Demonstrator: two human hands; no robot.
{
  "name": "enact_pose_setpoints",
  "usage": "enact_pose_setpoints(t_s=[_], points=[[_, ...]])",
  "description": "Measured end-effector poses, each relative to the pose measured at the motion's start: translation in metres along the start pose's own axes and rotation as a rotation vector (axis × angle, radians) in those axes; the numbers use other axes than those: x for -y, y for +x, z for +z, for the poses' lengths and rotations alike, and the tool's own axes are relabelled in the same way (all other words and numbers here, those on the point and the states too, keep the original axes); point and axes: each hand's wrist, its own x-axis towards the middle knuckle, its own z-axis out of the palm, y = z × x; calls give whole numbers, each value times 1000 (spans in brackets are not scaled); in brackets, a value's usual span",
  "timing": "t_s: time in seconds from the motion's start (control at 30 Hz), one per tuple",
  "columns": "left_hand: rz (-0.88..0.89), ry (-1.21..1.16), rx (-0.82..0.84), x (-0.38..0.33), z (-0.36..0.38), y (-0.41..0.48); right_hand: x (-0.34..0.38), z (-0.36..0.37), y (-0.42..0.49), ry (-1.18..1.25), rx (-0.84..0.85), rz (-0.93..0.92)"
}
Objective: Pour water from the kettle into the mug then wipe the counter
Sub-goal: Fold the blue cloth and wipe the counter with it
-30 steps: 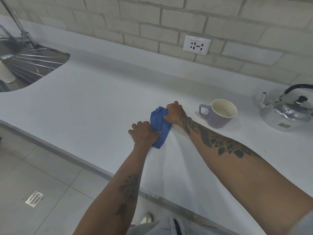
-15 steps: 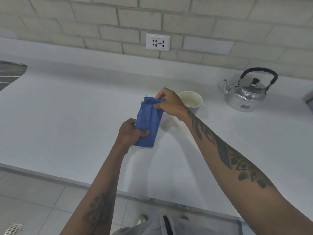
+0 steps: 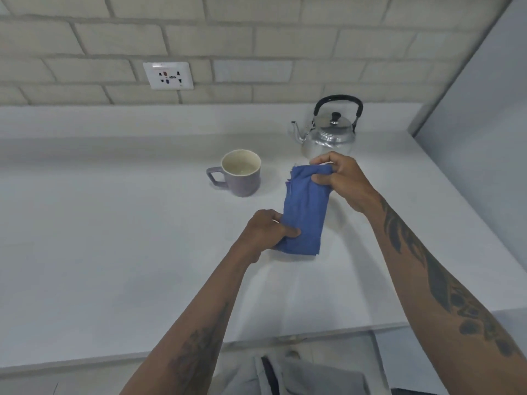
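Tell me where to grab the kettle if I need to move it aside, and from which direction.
Take the kettle by its black arched handle, coming down from above. The handle stands upright over the lid, clear of the wall, while the spout points left toward the mug. Both hands are busy with the blue cloth, so one must probably let go first.
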Motion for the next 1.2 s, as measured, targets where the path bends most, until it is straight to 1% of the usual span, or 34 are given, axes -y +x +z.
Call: enact_pose_setpoints(t_s=[0.13,0.23,0.37,0.47,0.6,0.7,0.77,0.83,0.87,0.9,0.97,1.03,1.13,1.2], points=[[-1,59,6,-3,48,13,-30,-25,0,-36,-125,63],[-10,36,24,0,77,19,-51,-36,1,-116,-198,130],[-13,47,46,3,107,21,-77,-45,0,-190,-272,196],[-59,73,94,8,123,22,-93,-47,-5,-222,-269,230],[-51,85,142,13,125,23,-107,-41,-12,-254,-247,221],[-26,199,152,14,114,19,-107,-33,-22,-491,-328,122],[10,285,75,15,94,14,-103,-25,-35,-618,-379,-55],[107,321,-71,21,64,8,-107,-19,-52,-734,-329,-247],[171,350,-171,25,45,5,-113,-17,-61,-788,-271,-276],[227,397,-290,31,25,3,-119,-14,-69,-841,-199,-238],[267,540,-522,46,-16,-3,-131,-9,-81,-945,-69,-108],[274,672,-668,63,-53,-6,-138,-6,-85,-1040,4,-52],[289,822,-781,84,-92,-5,-130,-8,-79,-1169,26,-68],[321,866,-790,95,-103,-8,-127,-9,-71,-1198,11,-40]])
